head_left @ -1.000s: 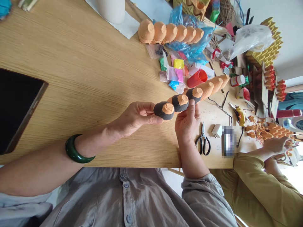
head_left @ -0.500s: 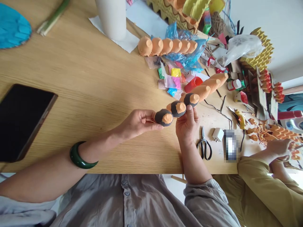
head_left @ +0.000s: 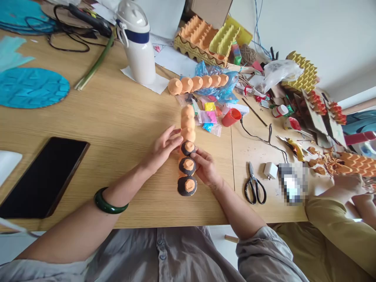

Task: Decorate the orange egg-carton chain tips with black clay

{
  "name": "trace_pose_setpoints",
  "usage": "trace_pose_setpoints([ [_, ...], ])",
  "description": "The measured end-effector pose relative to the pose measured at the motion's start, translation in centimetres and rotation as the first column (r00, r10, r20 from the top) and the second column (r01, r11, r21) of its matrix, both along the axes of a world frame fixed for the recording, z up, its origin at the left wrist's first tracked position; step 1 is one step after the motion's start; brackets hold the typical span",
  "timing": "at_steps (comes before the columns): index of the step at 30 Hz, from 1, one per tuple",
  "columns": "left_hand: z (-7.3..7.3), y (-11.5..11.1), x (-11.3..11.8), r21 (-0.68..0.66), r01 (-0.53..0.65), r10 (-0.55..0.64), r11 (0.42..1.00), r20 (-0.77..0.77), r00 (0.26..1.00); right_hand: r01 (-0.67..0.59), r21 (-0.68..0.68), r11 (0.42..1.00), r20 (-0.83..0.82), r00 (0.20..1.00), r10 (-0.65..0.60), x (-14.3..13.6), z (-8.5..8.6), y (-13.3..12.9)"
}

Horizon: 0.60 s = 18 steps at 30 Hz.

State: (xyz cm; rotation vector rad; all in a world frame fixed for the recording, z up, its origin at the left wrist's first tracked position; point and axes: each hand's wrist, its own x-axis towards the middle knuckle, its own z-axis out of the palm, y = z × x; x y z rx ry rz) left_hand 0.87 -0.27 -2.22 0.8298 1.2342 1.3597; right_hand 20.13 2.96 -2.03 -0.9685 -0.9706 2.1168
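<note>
An orange egg-carton strip point(head_left: 188, 135) stands lengthwise in front of me, its near end toward my body. Dark grey or black rings surround the tips of its three nearest cups; the farther cups are plain orange. My right hand point(head_left: 205, 164) grips the strip's right edge by the ringed cups, thumb on top. On the other side, my left hand point(head_left: 164, 150) is open with fingers apart, close against the strip's left edge; whether it touches I cannot tell. A second orange strip point(head_left: 196, 83) lies farther back, partly on a blue plastic bag point(head_left: 219, 92).
Small colored clay packets point(head_left: 210, 115) and a red cup point(head_left: 231, 117) lie beyond the strip. Scissors point(head_left: 254, 184), a white charger point(head_left: 270, 170) and a co-worker's hands point(head_left: 348, 186) are at right. A phone point(head_left: 45, 176) and a white thermos point(head_left: 138, 47) are at left.
The strip has swung from slanting sideways to pointing away from me, its ringed end now nearest my body. My left hand has let go of that end and moved farther up. The view has shifted.
</note>
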Motion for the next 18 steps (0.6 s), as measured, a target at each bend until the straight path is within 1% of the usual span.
trace_pose_setpoints([
  [3,-1.1,-0.1,0.6,-0.030,-0.046,0.044,0.999,-0.066,0.997,-0.082,-0.009,0.997,0.051,0.995,0.083,-0.2,-0.7,-0.1],
  [6,-2.1,0.0,0.6,-0.046,-0.100,0.096,0.994,-0.096,0.991,-0.104,0.084,0.991,0.160,0.983,0.089,-0.2,-1.2,0.0],
  [8,-2.5,0.2,0.3,-0.042,-0.114,0.109,0.993,-0.122,0.987,-0.085,0.193,0.977,0.233,0.972,0.039,0.0,-1.4,0.1],
  [10,-2.7,0.4,0.0,-0.029,-0.110,0.104,0.993,-0.163,0.981,-0.073,0.299,0.951,0.294,0.956,-0.019,0.1,-1.7,0.2],
  [14,-3.0,0.7,-0.3,0.038,-0.111,0.117,0.993,-0.223,0.968,-0.110,0.468,0.877,0.404,0.909,-0.102,0.4,-1.9,0.1],
  [16,-3.2,0.6,-0.2,0.080,-0.129,0.146,0.988,-0.267,0.953,-0.124,0.545,0.830,0.423,0.895,-0.144,0.5,-1.9,0.0],
  [18,-3.2,0.4,-0.2,0.136,-0.154,0.194,0.979,-0.368,0.909,-0.123,0.581,0.805,0.414,0.896,-0.162,0.6,-1.7,-0.1],
])
